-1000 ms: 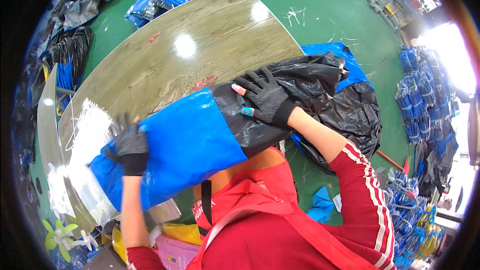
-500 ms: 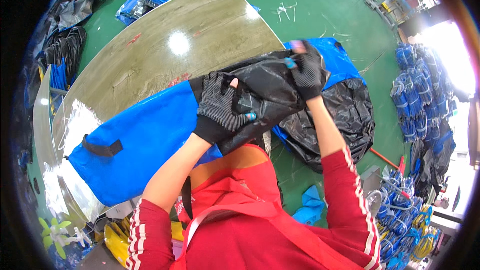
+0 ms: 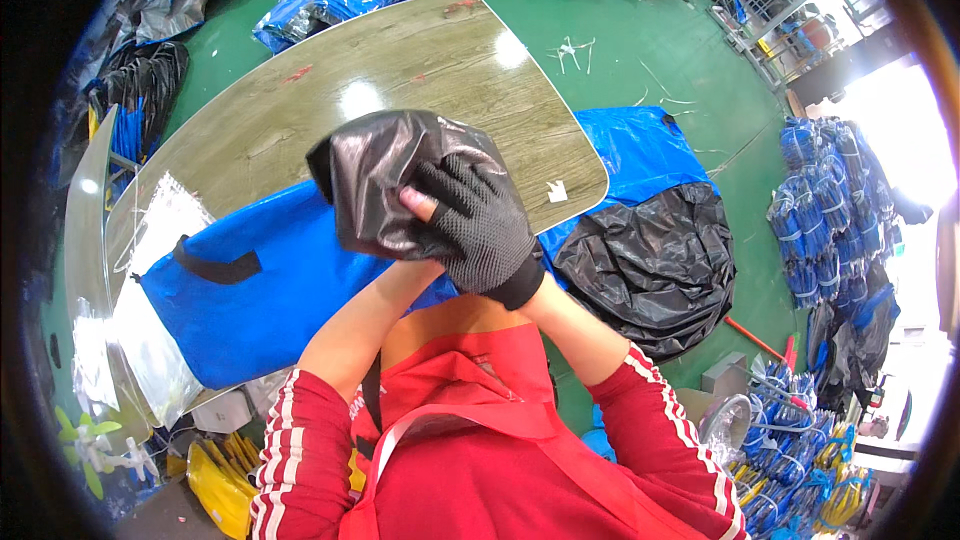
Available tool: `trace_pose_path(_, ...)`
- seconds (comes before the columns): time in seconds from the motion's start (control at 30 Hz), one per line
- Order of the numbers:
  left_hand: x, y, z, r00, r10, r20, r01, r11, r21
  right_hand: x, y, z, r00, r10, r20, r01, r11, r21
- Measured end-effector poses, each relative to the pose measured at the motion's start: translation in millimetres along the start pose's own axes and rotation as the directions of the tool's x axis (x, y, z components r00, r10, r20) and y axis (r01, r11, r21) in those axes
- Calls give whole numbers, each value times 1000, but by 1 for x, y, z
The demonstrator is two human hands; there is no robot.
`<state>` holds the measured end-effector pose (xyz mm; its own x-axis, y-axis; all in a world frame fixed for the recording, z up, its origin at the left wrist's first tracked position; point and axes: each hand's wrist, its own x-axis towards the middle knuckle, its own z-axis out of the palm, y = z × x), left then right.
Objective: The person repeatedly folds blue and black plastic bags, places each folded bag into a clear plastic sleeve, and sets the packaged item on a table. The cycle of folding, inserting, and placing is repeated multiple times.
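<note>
green leaves [image 3: 85, 427] poke up at the far left, near clear film [image 3: 155, 340] at that end of the table [image 3: 430, 65]. next comes the bag [image 3: 270, 315], its blue end, with a black strap [image 3: 215, 269], lying across the table's near edge, just in front of the worker's red apron [image 3: 470, 365]. the left forearm [image 3: 355, 335] runs up to the bag's black end [image 3: 375, 165], but the left hand is hidden there, so i can't tell how its fingers are. the gloved right hand [image 3: 480, 225] lies on that bunched black end, fingers slightly bent and close together, thumb out to the left; whether they pinch it i can't tell. farther right i see another bag [image 3: 650, 255], blue and black, then a red stick [image 3: 755, 338] and bundled blue coils [image 3: 830, 205].
</note>
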<state>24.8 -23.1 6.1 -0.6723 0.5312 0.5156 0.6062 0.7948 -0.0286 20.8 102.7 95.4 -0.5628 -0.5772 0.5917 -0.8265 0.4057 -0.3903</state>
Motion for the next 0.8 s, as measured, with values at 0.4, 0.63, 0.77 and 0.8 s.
trace_pose_path(0.4, -44, -79, -128, 859, -325, 396, 297, 946, 132, -1, -14, 31, 978, 170, 119, -189, 967, 169)
trace_pose_path(0.63, -86, -86, -62, 902, -330, 277, 360, 931, -64, -23, 37, 59, 931, 306, 198, -253, 934, -251)
trace_pose_path(0.77, -94, -90, -54, 920, -308, 244, 324, 946, -27, 6, 38, 63, 884, 413, 217, -355, 897, -262)
trace_pose_path(0.8, -95, -90, -52, 891, -352, 287, 377, 926, -35, 17, 40, 65, 892, 415, 180, -361, 893, -269)
